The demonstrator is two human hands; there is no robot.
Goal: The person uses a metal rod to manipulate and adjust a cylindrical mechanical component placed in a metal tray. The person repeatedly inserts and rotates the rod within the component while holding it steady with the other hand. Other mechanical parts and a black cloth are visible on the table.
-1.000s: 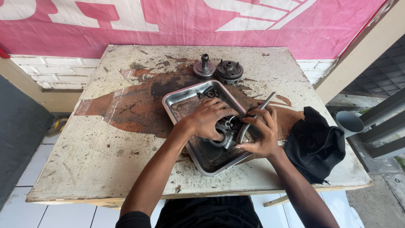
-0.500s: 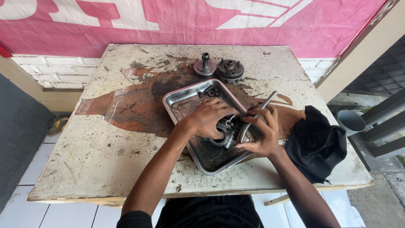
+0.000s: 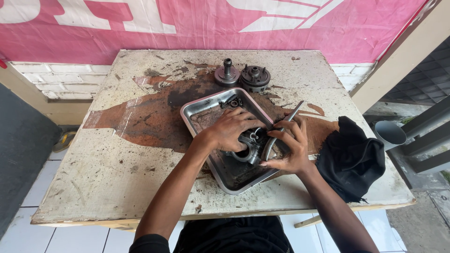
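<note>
A person leans over a worn, paint-chipped white surface [image 3: 108, 187] stained with dark rust-brown grease, both bare hands at work inside a shallow rectangular stainless-steel tray [image 3: 199, 108] that sits slightly askew near the middle. The left hand [image 3: 232, 127] is closed, palm down, over a greasy grey metal engine part with a round opening [image 3: 247, 146], pinning it against the tray's dirty floor. The right hand [image 3: 289, 146] is curled tightly around a long, slim, silver metal tool [image 3: 280, 131], whose shaft slants up and away over the tray's right rim while its lower end meets the engine part. A small dark metal piece [image 3: 231, 101] lies loose in the tray's far corner.

Just beyond the tray stand two round components side by side: a grey disc with an upright splined shaft [image 3: 227, 73] and a dark toothed clutch-like hub [image 3: 255, 77]. A crumpled black cloth [image 3: 351, 158] rests at the surface's right edge, just beside the right hand's wrist. Behind the surface hangs a pink-and-white banner [image 3: 197, 26] above a low white brick wall [image 3: 61, 82]; pale floor tiles [image 3: 28, 201] show below at left.
</note>
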